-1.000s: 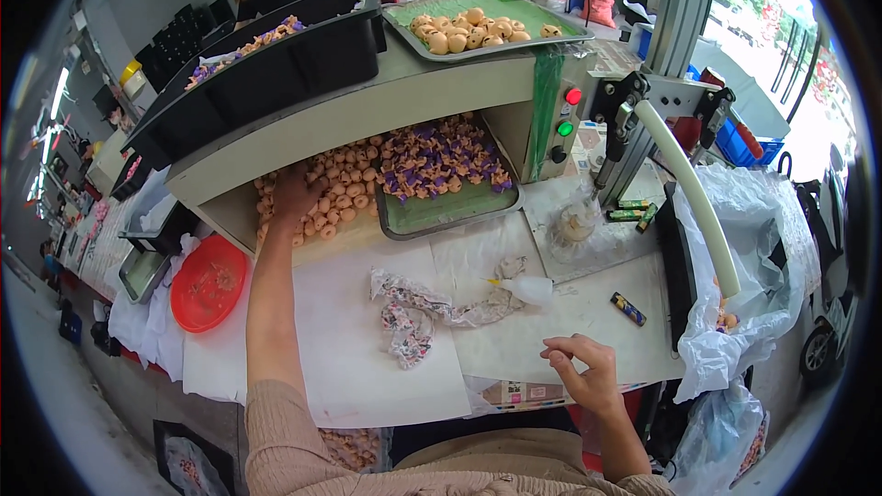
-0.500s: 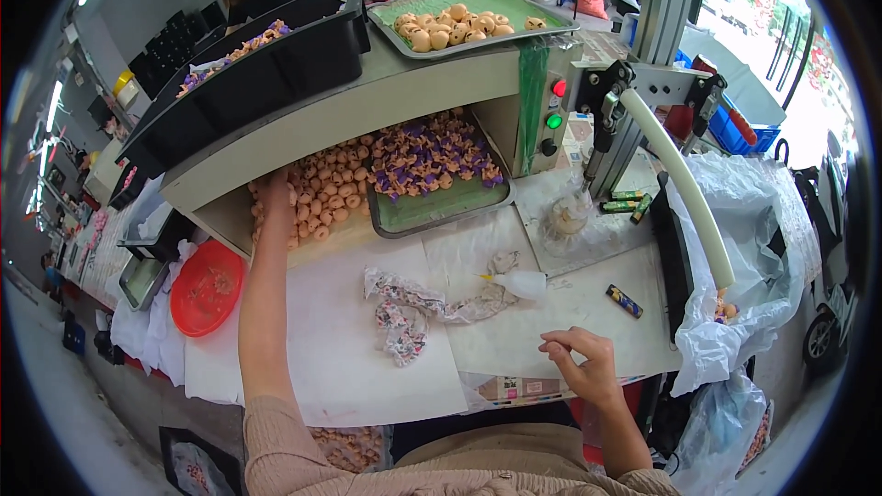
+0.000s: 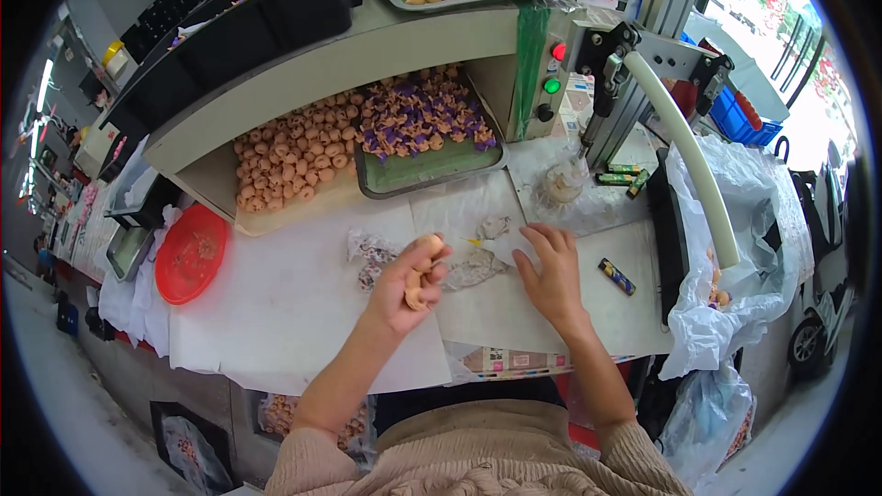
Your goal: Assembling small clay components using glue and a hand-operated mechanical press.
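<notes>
My left hand (image 3: 401, 292) is closed around several small tan doll-head pieces (image 3: 415, 287), raised over the white table covering. My right hand (image 3: 554, 283) is palm down with thumb and fingers apart. Its fingertips reach the white squeeze bottle (image 3: 501, 249) with a yellow tip, which lies on its side; I cannot tell whether they touch it. A crumpled floral cloth (image 3: 366, 253) lies just beyond my left hand. Many loose tan heads (image 3: 299, 152) fill the shelf space at the back left. Beside them, a green-lined tray (image 3: 432, 174) bears purple-and-tan pieces.
A lever press (image 3: 597, 115) with a long pale handle (image 3: 684, 161) stands at the right. Batteries (image 3: 616, 276) lie near it. A red bowl (image 3: 190, 253) is at the left edge. Another tray (image 3: 551, 2) of heads and a black bin (image 3: 239, 46) sit on the shelf top.
My left hand has come out of the heap of heads with several pieces in it, to the middle of the table. My right hand has moved forward to the bottle, its fingers spreading.
</notes>
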Tool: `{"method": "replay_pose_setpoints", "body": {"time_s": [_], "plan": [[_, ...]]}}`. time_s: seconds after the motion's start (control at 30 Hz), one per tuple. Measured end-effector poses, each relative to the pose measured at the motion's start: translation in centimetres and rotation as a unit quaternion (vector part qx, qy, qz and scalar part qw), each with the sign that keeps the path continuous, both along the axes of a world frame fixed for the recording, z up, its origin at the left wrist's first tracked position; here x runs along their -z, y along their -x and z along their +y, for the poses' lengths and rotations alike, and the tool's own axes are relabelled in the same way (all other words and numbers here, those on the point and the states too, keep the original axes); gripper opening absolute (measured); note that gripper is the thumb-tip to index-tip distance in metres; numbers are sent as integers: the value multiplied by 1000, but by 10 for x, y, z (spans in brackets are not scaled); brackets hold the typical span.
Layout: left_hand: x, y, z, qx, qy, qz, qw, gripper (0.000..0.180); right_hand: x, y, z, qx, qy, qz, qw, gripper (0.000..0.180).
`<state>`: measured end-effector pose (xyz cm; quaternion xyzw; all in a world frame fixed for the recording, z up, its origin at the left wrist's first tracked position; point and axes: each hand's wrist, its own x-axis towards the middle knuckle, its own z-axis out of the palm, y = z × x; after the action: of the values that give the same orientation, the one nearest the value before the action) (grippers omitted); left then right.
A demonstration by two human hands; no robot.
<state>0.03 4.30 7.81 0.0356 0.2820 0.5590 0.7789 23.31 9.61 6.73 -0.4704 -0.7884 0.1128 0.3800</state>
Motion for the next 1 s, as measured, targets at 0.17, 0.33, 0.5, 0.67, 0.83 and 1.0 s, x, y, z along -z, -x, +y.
{"method": "replay_pose_setpoints", "body": {"time_s": [0.17, 0.33, 0.5, 0.67, 0.83, 1.0], "plan": [[27, -34, -26, 22, -42, 113, 992, 22, 15, 1, 11, -21, 87, -36, 995, 32], [52, -35, -38, 13, -36, 106, 994, 25, 34, -4, 9, -82, 182, -39, 979, 36], [56, -17, -40, -28, 35, -11, 999, 25, 28, 2, -22, -36, 222, 128, 966, 34], [55, -1, -45, -24, 77, -27, 996, 28, 12, 14, -59, -44, 292, 215, 931, 33], [67, 8, -51, -12, 78, -90, 993, 33, 4, 31, -81, -17, 280, 282, 917, 33], [63, 14, -53, -17, 108, -117, 987, 34, 9, 45, -86, -37, 97, 209, 972, 38]]}}
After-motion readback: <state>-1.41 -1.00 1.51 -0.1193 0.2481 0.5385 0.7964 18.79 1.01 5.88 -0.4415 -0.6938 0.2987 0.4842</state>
